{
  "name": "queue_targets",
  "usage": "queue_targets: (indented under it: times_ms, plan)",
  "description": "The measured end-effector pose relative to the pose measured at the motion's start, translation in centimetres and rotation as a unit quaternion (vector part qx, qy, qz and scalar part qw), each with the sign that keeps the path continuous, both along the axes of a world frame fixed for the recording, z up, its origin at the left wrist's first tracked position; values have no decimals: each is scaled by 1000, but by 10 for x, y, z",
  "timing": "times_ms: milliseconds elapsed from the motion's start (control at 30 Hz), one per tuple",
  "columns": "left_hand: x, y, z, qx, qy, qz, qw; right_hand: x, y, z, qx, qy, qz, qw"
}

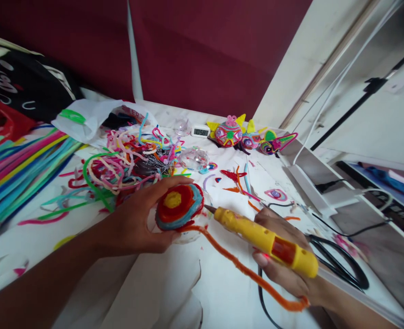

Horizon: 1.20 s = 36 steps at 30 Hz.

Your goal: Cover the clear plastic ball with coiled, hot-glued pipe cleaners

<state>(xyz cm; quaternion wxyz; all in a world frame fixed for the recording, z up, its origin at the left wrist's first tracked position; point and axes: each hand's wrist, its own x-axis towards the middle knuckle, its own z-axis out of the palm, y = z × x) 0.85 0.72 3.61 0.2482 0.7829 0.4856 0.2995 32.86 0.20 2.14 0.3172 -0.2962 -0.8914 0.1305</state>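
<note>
My left hand is closed around a clear plastic ball partly covered with coiled pipe cleaners. The coils run from a yellow centre through red and light blue. From its lower edge an orange pipe cleaner trails down to the right, its far end near my right wrist. A yellow hot glue gun is gripped in my right hand, with its dark nozzle close to the ball's right side. Whether the nozzle touches the ball, I cannot tell. A red light glows by my right fingers.
Behind my left hand lies a tangled heap of pipe cleaners, with straight bundles at left. Scissors lie at right. At the back stand a small digital clock, a clear plastic piece and decorated figures. A black cord hangs below my right hand.
</note>
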Motion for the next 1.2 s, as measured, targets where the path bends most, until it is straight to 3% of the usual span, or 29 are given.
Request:
queue_targets:
  times_ms: [600, 900, 1200]
  plan:
    - [-4, 2, -5, -16, -35, -27, 999, -4, -1, 6, -19, 27, -6, 999]
    - [-7, 2, -10, -8, -32, -40, 999, -8, 0, 26, 18, -21, 6, 1000]
    - [-11, 6, -15, -5, -19, -48, 999, -11, 1, 6, 14, 19, -29, 999]
